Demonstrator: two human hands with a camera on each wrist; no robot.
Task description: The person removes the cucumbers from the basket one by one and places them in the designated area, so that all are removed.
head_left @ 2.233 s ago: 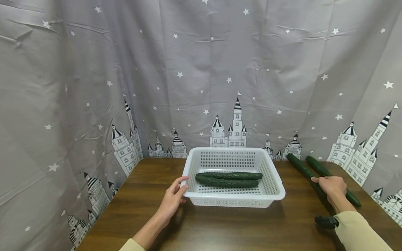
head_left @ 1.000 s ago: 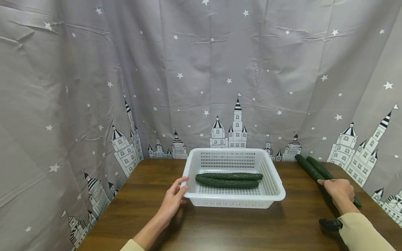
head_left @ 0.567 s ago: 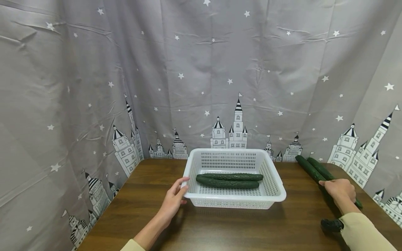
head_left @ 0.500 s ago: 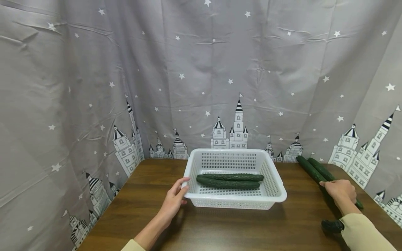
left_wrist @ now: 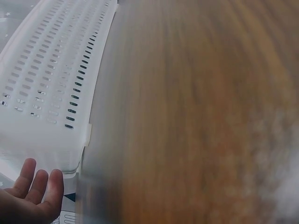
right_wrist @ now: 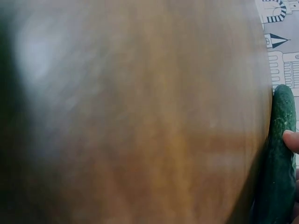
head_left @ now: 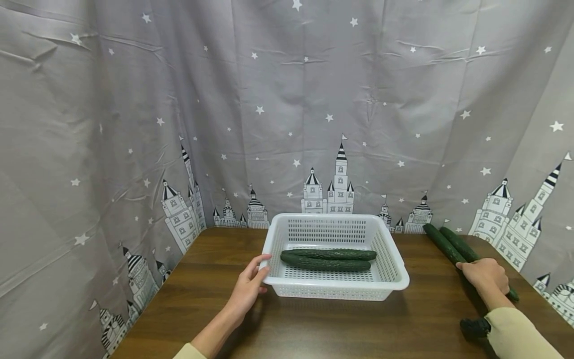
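A white slotted plastic basket (head_left: 334, 290) stands on the table with two dark green cucumbers (head_left: 327, 260) lying side by side inside. My left hand (head_left: 245, 284) holds its left rim near the front corner; in the left wrist view three fingertips (left_wrist: 55, 179) show against the basket's side. Over at the right, my right hand (head_left: 486, 276) grips a cucumber (head_left: 441, 242) from above, and in the right wrist view its thumb lies on the dark green skin (right_wrist: 275, 177). Another cucumber (head_left: 462, 244) lies close along its right side, partly covered by the hand.
The brown wooden table (head_left: 341, 329) runs back to a grey curtain (head_left: 278, 89) printed with stars and castles. A black band (head_left: 475, 327) sits at the right wrist, by the pale sleeve.
My right hand has shifted the gripped cucumber rightward, up close to the other one, and has held nearly still over the last second. The left hand stays at the basket.
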